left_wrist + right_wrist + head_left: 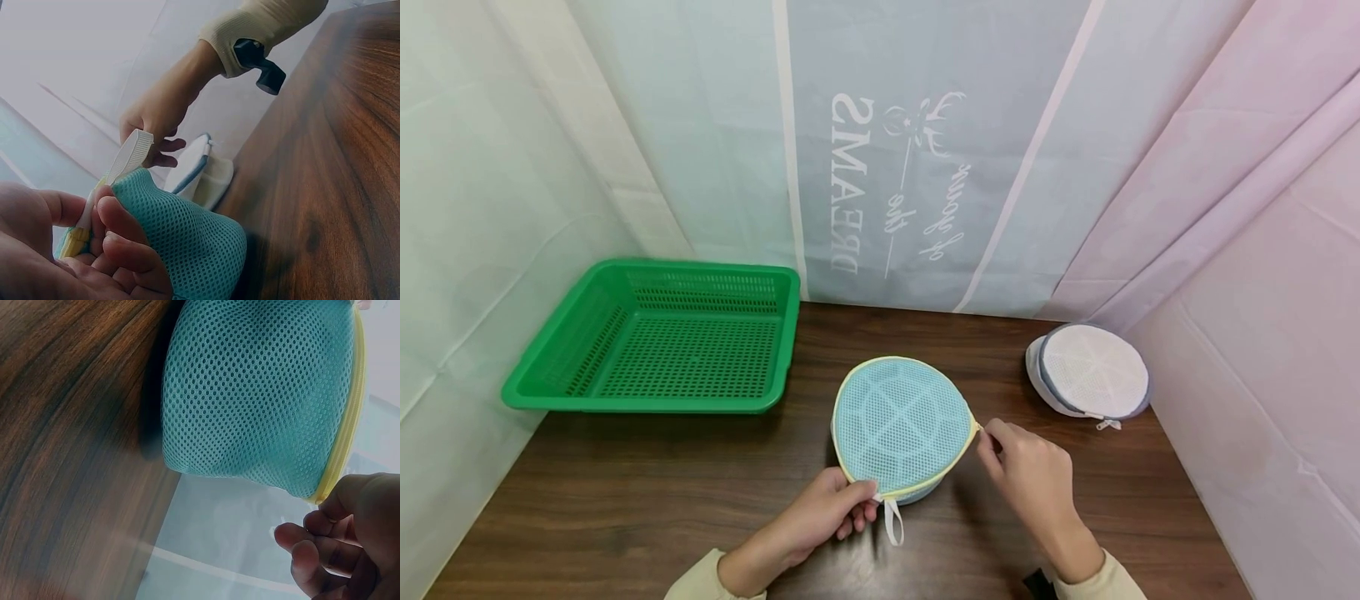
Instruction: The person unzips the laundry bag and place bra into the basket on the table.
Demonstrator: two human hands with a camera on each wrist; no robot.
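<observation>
A round blue mesh laundry bag [902,423] with a yellow zipper edge stands on the table in front of me. Thumb and fingers of my left hand [827,510] pinch its near rim beside a white loop [892,523], which also shows in the left wrist view. At the bag's right side my right hand [1033,475] pinches the zipper pull, drawing that edge into a point; the fingers mostly hide the pull. In the right wrist view the bag's mesh side [256,394] bulges above the tabletop, and the right hand [350,544] grips the end of the yellow zipper [342,440].
A green plastic basket [692,406] with slotted walls stands at the back left. At the back right sits a white mesh bag [1093,371] with grey-blue trim. Hanging cloth [917,50] encloses the brown wooden table [647,492] at the back and sides.
</observation>
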